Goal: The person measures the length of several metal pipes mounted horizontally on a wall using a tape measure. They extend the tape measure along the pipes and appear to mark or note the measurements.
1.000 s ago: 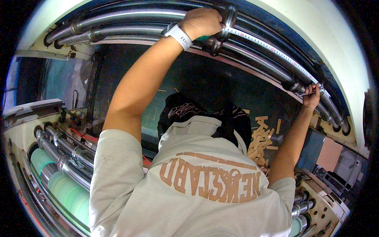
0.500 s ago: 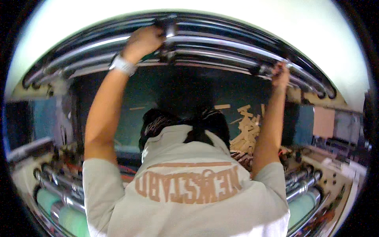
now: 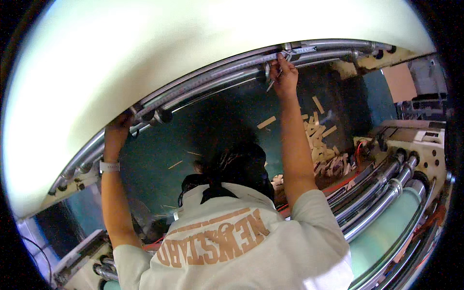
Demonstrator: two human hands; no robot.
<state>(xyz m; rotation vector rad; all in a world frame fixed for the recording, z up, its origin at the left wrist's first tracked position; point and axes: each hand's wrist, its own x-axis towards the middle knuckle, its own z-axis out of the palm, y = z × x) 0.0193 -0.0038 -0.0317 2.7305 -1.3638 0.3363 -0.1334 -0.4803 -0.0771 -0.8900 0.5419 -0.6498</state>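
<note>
My right hand (image 3: pixel 286 79) is closed at the upper bar, its fingertips against a pale marked measuring strip (image 3: pixel 227 70). A thin, light metal tool (image 3: pixel 270 87) sticks out below its fingers; its exact kind is unclear. The strip lies along the steel shafts (image 3: pixel 212 87), and beside my right hand sits a dark clamp collar (image 3: pixel 264 72). Farther left, my left hand (image 3: pixel 117 135) is curled at the shafts close to another collar (image 3: pixel 145 113). Its fingertips are lost in shadow, and a small dark piece shows by them.
Cardboard offcuts (image 3: pixel 319 140) lie heaped on the dark floor at right, with loose strips about. Behind me runs a second machine section with chrome shafts (image 3: pixel 377 198) and a green roller (image 3: pixel 386 227). A pale machine cover (image 3: pixel 145 43) curves over the front.
The view has turned and shifted right along the machine. Both hands have changed place on the shafts; the measuring strip and the thin tool at my right hand now show clearly.
</note>
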